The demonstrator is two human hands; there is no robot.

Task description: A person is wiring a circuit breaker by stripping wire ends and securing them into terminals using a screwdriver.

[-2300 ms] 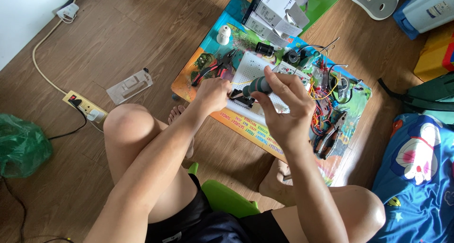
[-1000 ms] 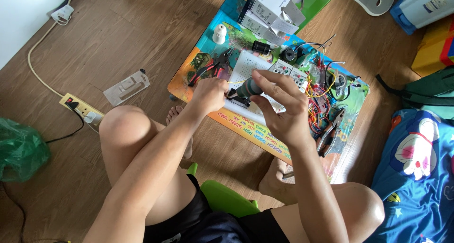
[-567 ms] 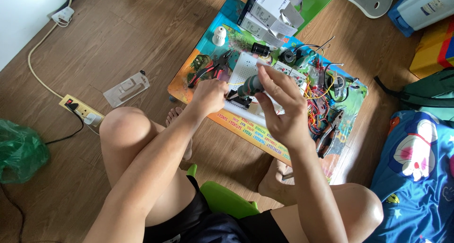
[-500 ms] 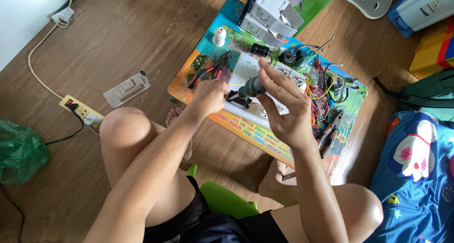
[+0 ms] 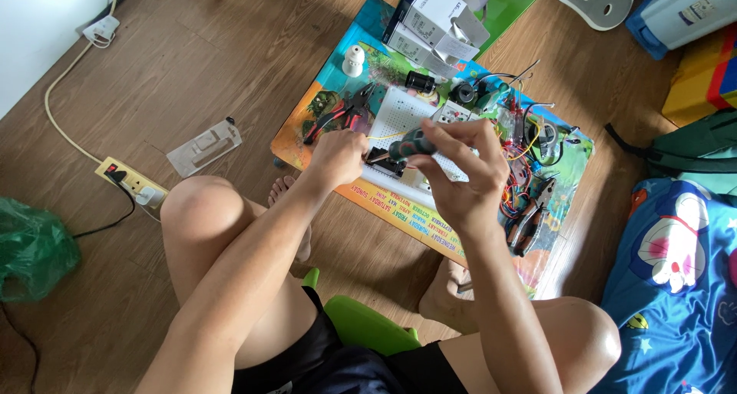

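wood plank floor [image 5: 230,64] carries a colourful picture mat [image 5: 326,102] with a white breadboard [image 5: 399,114], red-handled pliers [image 5: 338,118], a second pair of pliers [image 5: 530,221], a tangle of wires [image 5: 522,145], white boxes [image 5: 434,14] and a small white bulb-like part [image 5: 353,59]. straight on the floor: yellow power strip [image 5: 130,181], clear plastic package [image 5: 203,146], green plastic bag [image 5: 31,244], blue printed blanket [image 5: 675,279].

White breadboard [image 5: 404,118], dark green screwdriver handle [image 5: 412,142], multicoloured picture mat [image 5: 322,106], green bag [image 5: 31,248].
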